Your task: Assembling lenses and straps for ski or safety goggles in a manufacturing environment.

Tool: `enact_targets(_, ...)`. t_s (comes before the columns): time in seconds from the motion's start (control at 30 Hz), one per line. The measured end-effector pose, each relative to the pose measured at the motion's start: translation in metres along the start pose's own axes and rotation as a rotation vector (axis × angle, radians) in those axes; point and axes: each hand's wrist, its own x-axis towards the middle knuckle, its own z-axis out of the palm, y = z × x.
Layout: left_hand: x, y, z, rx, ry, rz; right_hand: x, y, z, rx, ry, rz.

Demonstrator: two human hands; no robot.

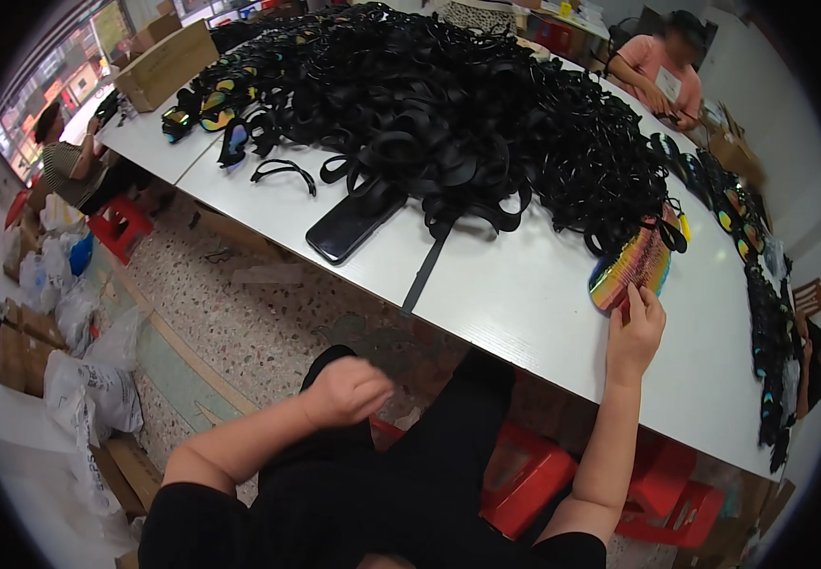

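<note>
My right hand (634, 334) rests at the table's near right side, its fingers closed on the lower edge of a fanned stack of shiny rainbow-coloured pieces (630, 268). They look like thin curved lenses. Over my lap, away from the tabletop, my left hand (346, 391) is curled into a loose fist and slightly blurred; whatever it may hold is hidden. Just beyond the stack lies a big tangled heap of black elastic straps (448, 123). One flat strap (424, 275) runs from the heap to the near table edge.
A black smartphone (346, 233) lies by the table's near edge. Goggles with shiny lenses (216, 116) and a cardboard box (166, 72) are far left. More goggles (735, 220) line the right edge. Red stools (527, 481) stand below. Two people sit around the table.
</note>
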Motion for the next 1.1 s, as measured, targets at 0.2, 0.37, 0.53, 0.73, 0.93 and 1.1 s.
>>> enact_targets(0.2, 0.157, -0.047, -0.014, 0.240, 0.282, 0.122, 0.002, 0.006, -0.004, 0.104, 0.018, 0.084)
enact_targets(0.37, 0.259, -0.081, -0.016, 0.451, 0.146, -0.362, 0.002, 0.002, -0.005, 0.167, 0.065, 0.013)
enact_targets(0.53, 0.293, -0.102, -0.015, 0.612, -0.218, -0.730, -0.006, 0.004, -0.008, 0.240, 0.092, 0.025)
enact_targets(0.73, 0.329, -0.112, -0.054, 0.427, 0.396, -0.498, -0.007, 0.002, -0.020, 0.283, 0.072, 0.063)
enact_targets(0.93, 0.332, -0.126, -0.072, 0.432, 0.119, -0.501, -0.009, -0.001, -0.018, 0.293, 0.065, 0.069)
enact_targets(1.1, 0.347, -0.112, -0.074, 0.331, 0.344, -0.442, -0.006, 0.000, -0.024, 0.269, 0.063, 0.069)
